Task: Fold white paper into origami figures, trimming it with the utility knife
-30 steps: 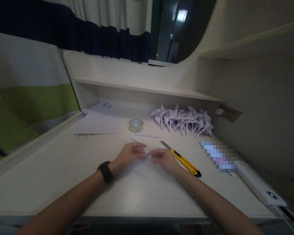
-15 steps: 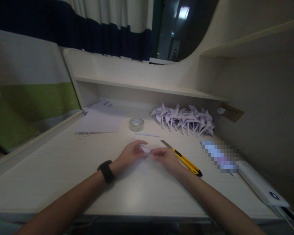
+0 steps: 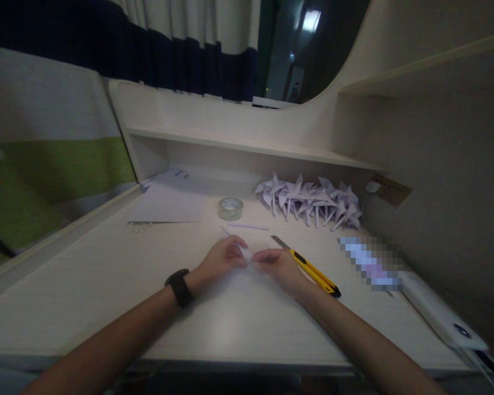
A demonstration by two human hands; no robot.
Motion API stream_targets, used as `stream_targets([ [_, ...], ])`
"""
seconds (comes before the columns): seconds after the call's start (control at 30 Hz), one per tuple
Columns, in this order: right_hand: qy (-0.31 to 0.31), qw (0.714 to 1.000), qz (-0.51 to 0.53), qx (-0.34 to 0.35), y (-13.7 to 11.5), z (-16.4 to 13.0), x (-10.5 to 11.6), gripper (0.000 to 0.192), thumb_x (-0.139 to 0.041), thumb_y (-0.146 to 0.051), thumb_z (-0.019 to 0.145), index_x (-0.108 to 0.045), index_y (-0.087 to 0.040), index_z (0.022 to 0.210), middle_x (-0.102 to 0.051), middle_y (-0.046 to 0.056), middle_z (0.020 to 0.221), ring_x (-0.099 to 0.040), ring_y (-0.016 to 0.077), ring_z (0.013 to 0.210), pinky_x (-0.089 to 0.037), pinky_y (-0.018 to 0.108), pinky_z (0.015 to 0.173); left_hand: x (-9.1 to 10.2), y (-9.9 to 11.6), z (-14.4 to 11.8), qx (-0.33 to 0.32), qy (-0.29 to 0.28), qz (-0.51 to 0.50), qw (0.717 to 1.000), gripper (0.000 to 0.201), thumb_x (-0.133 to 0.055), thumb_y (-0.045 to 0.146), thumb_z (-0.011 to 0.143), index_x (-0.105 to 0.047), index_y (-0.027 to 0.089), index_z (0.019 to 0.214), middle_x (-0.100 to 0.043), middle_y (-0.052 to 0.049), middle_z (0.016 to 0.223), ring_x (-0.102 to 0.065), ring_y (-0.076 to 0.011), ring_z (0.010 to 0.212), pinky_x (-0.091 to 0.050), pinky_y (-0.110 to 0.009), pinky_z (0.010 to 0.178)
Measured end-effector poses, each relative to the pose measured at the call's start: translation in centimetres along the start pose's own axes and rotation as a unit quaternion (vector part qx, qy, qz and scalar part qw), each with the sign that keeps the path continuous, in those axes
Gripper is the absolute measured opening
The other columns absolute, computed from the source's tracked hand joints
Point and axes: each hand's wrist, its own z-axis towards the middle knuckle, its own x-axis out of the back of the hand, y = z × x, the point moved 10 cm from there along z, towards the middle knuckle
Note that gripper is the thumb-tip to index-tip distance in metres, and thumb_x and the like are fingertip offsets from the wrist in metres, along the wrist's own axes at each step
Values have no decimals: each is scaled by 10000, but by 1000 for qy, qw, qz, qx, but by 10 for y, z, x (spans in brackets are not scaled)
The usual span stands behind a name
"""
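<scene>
Both of my hands meet at the middle of the white desk (image 3: 86,296) over a small piece of white paper (image 3: 246,254). My left hand (image 3: 224,258), with a black band on the wrist, pinches the paper's left side. My right hand (image 3: 278,265) pinches its right side with the fingertips. The paper is mostly hidden between the fingers. A yellow utility knife (image 3: 310,269) with its blade out lies just right of my right hand.
A roll of clear tape (image 3: 230,208) and a thin white stick (image 3: 247,226) lie beyond my hands. Several paper pinwheels (image 3: 308,202) are piled at the back right. Paper sheets (image 3: 168,206) lie at the back left. A white power bank (image 3: 440,315) rests at the right.
The paper that spread below my hands a second ago is now gathered between the fingertips. My hands stay in nearly the same place.
</scene>
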Motion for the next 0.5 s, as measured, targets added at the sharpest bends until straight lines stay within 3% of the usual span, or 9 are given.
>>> stream_targets([
  [0.3,-22,998,-46,45,-9,0,-7,294,-824,-336,521,-715,-166,735,-686,27,716,-596,147,641,-472,285,634,-3,5,-1,14,-2,14,1000,337,-712,198,650,-549,145,940,-617,20,612,-588,-131,553,-438,-247,540],
  [0.5,-14,994,-104,36,-19,-2,-8,270,-804,-250,540,-704,-163,776,-626,-10,646,-517,110,572,-410,239,553,-2,0,-1,25,4,28,999,352,-707,229,667,-559,142,975,-641,-1,629,-607,-140,562,-434,-239,521],
])
